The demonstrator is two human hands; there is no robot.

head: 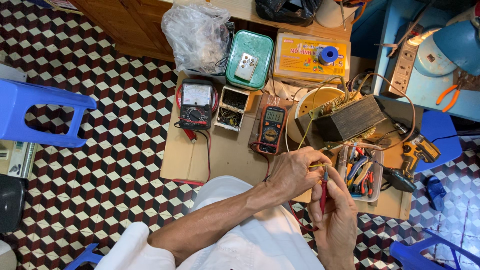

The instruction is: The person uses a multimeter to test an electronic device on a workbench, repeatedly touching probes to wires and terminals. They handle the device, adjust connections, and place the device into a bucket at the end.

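Two hands meet in the lower right of centre of the frame, just below the transformer. The left hand (295, 172) reaches across from the lower left and pinches the end of a thin yellow wire (316, 165) between thumb and fingertips; the wire runs up and left from there toward the transformer (350, 119), a dark laminated block resting above the hands. The right hand (336, 210) comes up from the bottom edge, closed around a red test probe (323, 192) whose long axis stands nearly vertical in the picture, tip uppermost. That tip sits just under the pinched wire end, touching or very nearly so; I cannot tell which.

Everything lies on a sheet of brown cardboard (225, 155) spread on a floor (115, 165) of red, black and white cube-pattern tiles. Left of the hands, a digital multimeter (271, 129) and an analogue meter (196, 104) sit side by side, apart. Right of the hands is a clear tray of pliers (361, 172). Blue plastic stools (35, 112) stand at the frame's edges.
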